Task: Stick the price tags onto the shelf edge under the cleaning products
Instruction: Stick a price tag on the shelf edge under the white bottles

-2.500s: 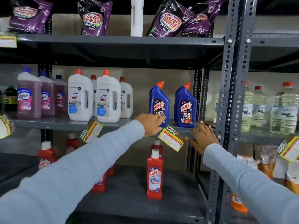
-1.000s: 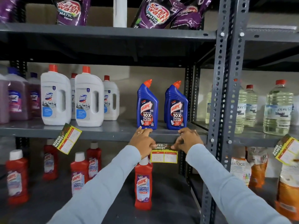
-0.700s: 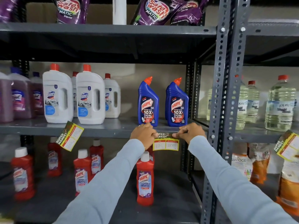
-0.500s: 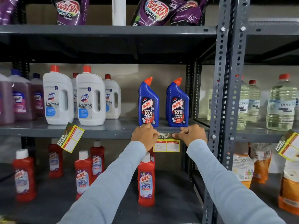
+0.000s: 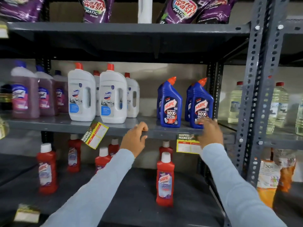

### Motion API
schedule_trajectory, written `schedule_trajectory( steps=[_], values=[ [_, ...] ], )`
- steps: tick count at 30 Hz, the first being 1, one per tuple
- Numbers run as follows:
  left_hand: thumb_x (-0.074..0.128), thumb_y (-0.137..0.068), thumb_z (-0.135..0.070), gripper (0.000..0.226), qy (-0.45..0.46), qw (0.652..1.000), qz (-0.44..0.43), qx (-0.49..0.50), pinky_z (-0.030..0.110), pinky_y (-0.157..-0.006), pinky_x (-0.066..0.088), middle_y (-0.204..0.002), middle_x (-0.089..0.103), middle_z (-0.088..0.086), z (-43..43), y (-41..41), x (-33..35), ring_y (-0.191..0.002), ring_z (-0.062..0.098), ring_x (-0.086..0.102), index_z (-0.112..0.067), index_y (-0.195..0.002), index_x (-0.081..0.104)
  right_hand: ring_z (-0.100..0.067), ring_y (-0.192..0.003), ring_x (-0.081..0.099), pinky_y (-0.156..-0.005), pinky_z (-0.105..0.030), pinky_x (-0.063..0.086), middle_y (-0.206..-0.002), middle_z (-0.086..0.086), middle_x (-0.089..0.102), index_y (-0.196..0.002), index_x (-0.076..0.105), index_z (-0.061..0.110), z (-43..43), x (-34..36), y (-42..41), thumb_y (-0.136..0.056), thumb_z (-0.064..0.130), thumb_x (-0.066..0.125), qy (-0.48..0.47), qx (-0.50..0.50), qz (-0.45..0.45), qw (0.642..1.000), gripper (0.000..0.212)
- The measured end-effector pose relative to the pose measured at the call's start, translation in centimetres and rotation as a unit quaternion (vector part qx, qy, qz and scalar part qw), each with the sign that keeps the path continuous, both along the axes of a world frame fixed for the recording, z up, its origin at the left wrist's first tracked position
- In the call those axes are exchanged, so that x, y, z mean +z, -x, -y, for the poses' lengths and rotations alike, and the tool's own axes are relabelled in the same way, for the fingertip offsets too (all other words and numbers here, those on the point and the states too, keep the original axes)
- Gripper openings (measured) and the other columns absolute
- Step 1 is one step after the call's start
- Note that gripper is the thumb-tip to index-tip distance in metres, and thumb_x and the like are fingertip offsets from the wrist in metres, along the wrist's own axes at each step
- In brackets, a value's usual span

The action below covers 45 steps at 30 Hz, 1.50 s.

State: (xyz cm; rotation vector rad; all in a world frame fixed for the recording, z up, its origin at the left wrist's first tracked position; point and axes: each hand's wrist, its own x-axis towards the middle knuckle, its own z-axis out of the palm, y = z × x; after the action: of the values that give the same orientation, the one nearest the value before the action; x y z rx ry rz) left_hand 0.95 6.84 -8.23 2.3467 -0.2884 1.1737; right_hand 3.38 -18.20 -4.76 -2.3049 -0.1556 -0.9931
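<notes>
A yellow price tag (image 5: 187,143) is seen hanging level on the shelf edge (image 5: 114,131), its long axis along the edge, directly under the blue Harpic bottles (image 5: 171,104). A second tag (image 5: 95,136) is fixed on the same edge, left of the first one, and is tilted. Four blue bottles are counted above the edge. The left hand (image 5: 134,139) is curled over the edge. The right hand (image 5: 209,133) is blurred and partly covers the level tag; its grip cannot be told.
</notes>
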Motion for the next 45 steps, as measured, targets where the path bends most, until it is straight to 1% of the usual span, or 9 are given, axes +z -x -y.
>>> schedule_trajectory(
  steps=[3,10,14,18,24,28,38,42,45],
  values=[
    [0.066,-0.081,-0.011,0.028,-0.011,0.998,0.064,0.021,0.041,-0.09,0.048,-0.112,0.063,0.015,-4.6,2.3,-1.5,-0.105,0.034,0.058,-0.012,-0.107,0.056,-0.029,-0.121,0.051,-0.103,-0.034,0.039,-0.128,-0.011,0.058,-0.116,0.061,0.015,-9.0,-0.1,1.4,-0.077,-0.01,0.056,0.03,0.169,0.077,0.982,0.046],
    [0.063,-0.082,-0.035,0.04,-0.012,0.97,0.134,0.203,0.05,-0.112,0.028,-0.141,0.04,0.019,-19.5,6.1,-1.5,-0.139,0.036,0.024,-0.011,-0.111,0.052,-0.029,-0.122,0.052,-0.107,-0.037,0.039,-0.136,-0.013,0.053,-0.133,0.047,0.012,-25.8,1.8,1.3,-0.09,0.013,0.058,0.144,0.314,-0.099,0.933,0.044],
    [0.058,-0.078,-0.056,0.034,-0.046,0.976,0.016,0.214,0.051,-0.117,0.006,-0.15,0.03,0.018,-25.7,5.3,-2.0,-0.144,0.033,0.002,-0.022,-0.081,0.063,-0.032,-0.115,0.056,-0.099,-0.043,0.045,-0.131,-0.012,0.057,-0.132,0.044,0.019,-30.5,2.8,0.1,-0.087,0.031,0.061,0.24,0.244,-0.148,0.928,0.05],
    [0.053,-0.073,-0.068,0.043,-0.073,0.987,-0.037,0.138,0.044,-0.113,-0.018,-0.157,0.012,0.006,-25.9,2.5,-2.9,-0.144,0.026,-0.011,-0.028,-0.08,0.068,-0.033,-0.108,0.057,-0.082,-0.036,0.045,-0.122,-0.012,0.059,-0.128,0.045,0.021,-33.5,4.0,-0.2,-0.088,0.044,0.053,0.366,0.171,-0.137,0.904,0.047],
    [0.066,-0.08,-0.04,0.021,0.009,0.996,-0.002,0.088,0.042,-0.113,-0.016,-0.146,0.037,0.004,-24.8,1.3,-3.1,-0.144,0.023,0.012,-0.02,-0.072,0.068,-0.03,-0.104,0.058,-0.08,-0.036,0.046,-0.118,-0.01,0.058,-0.117,0.052,0.02,-35.5,5.4,0.7,-0.091,0.032,0.051,0.47,0.099,-0.12,0.869,0.028],
    [0.065,-0.082,-0.032,0.012,-0.019,0.995,-0.018,0.097,0.042,-0.112,-0.019,-0.135,0.047,0.003,-25.6,1.5,-1.7,-0.137,0.022,0.029,-0.022,-0.078,0.069,-0.029,-0.103,0.059,-0.083,-0.035,0.047,-0.118,-0.008,0.06,-0.11,0.06,0.022,-35.2,5.7,1.7,-0.088,0.037,0.054,0.43,0.108,-0.152,0.884,0.027],
    [0.062,-0.083,-0.038,0.021,-0.159,0.984,-0.008,0.079,0.047,-0.117,0.014,-0.122,0.055,0.008,-26.8,2.4,-1.1,-0.121,0.032,0.044,-0.02,-0.083,0.071,-0.024,-0.111,0.059,-0.091,-0.037,0.046,-0.129,0.002,0.058,-0.11,0.067,0.028,-32.3,0.0,3.1,-0.079,0.044,0.067,0.237,0.09,-0.14,0.957,0.036],
    [0.055,-0.086,-0.047,0.029,-0.198,0.977,-0.033,0.071,0.045,-0.118,0.006,-0.104,0.06,0.0,-28.1,2.3,1.6,-0.103,0.021,0.055,-0.02,-0.085,0.067,-0.015,-0.094,0.065,-0.087,-0.03,0.051,-0.115,0.002,0.071,-0.084,0.079,0.013,-32.9,0.6,2.3,-0.069,0.029,0.08,-0.016,0.142,-0.183,0.973,0.022],
    [0.052,-0.088,-0.046,0.028,-0.202,0.975,-0.063,0.064,0.047,-0.118,0.009,-0.099,0.061,0.0,-28.1,2.3,2.9,-0.099,0.019,0.057,-0.021,-0.08,0.062,-0.014,-0.08,0.067,-0.075,-0.026,0.052,-0.097,-0.004,0.077,-0.083,0.078,0.007,-33.3,0.7,2.0,-0.058,0.022,0.088,-0.137,0.133,-0.182,0.965,0.031]
  ],
)
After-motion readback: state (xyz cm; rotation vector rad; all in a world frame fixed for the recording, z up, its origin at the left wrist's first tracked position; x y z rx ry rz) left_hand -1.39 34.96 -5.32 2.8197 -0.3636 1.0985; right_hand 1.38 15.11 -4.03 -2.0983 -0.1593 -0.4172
